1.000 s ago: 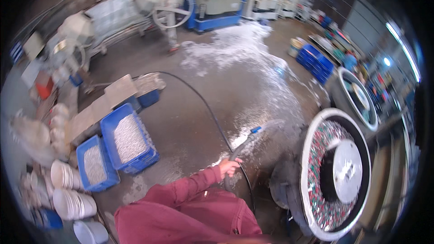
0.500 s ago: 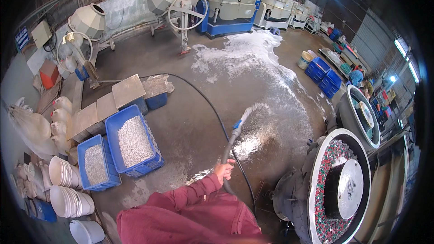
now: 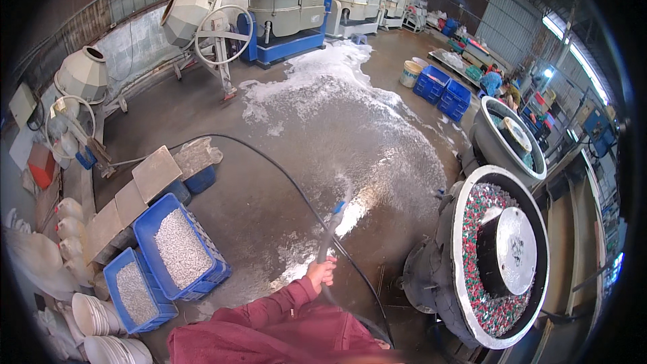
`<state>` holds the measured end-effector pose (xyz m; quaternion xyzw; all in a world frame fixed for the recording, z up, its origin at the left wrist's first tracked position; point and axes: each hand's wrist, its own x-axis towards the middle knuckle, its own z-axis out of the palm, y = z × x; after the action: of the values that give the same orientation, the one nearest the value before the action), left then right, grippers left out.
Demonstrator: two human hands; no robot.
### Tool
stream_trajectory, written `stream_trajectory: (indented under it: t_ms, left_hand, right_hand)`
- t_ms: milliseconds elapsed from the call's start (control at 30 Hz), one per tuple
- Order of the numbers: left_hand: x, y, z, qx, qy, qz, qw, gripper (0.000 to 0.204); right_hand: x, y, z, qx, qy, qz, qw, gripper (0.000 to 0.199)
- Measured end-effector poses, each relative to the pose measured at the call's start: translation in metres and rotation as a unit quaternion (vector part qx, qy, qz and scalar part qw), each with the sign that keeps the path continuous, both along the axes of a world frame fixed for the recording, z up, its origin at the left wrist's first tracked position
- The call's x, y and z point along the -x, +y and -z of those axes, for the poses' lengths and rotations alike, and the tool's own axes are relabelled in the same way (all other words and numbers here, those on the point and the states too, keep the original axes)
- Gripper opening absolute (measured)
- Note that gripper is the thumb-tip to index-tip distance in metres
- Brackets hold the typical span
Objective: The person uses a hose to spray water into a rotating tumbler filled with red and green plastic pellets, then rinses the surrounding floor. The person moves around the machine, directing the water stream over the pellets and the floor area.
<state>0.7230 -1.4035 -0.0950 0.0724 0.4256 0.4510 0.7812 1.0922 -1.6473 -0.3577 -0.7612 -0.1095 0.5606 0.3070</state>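
Note:
My left hand (image 3: 322,273), at the end of a maroon sleeve (image 3: 269,303), is wrapped around a grey hose (image 3: 327,243). A blue fitting (image 3: 339,207) sits at the hose's front end, and a faint water spray comes out ahead of it. Behind the hand the hose runs down past my jacket. Wet concrete floor (image 3: 269,199) lies in front, with white foam (image 3: 317,81) spread farther off. My right hand is out of sight.
Round tubs (image 3: 465,229) of red, green and white pieces stand at the right. Blue crates (image 3: 222,276) of white pellets and stacked buckets (image 3: 94,313) are at the left. A black hose (image 3: 280,168) crosses the floor. Mixing machines (image 3: 286,13) line the back.
The view has turned, so the machines and crates sit farther left. The hose end has lowered with my left hand, and its spray looks fainter. My grip stays closed.

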Motion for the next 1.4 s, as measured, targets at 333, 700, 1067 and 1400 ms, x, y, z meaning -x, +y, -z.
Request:
stream_trajectory:
  t_ms: [333, 700, 1067, 1400]
  left_hand:
    - [0.011, 0.015, -0.021, -0.024, 0.018, 0.003, 1.0, 0.02]
    - [0.031, 0.028, 0.005, 0.011, 0.001, -0.031, 0.999, 0.017]
    - [0.009, 0.013, 0.004, 0.006, -0.017, -0.01, 1.0, 0.017]
    - [-0.075, 0.003, -0.004, -0.006, 0.014, 0.109, 0.994, 0.014]
  right_hand:
    - [0.026, -0.005, 0.047, 0.036, -0.034, 0.039, 0.998, 0.015]
    - [-0.002, -0.009, 0.099, -0.027, -0.008, 0.041, 0.999, 0.017]
    - [0.009, 0.027, -0.01, -0.02, -0.007, 0.046, 0.999, 0.024]
    - [-0.046, -0.061, 0.078, -0.01, -0.004, 0.051, 0.999, 0.03]
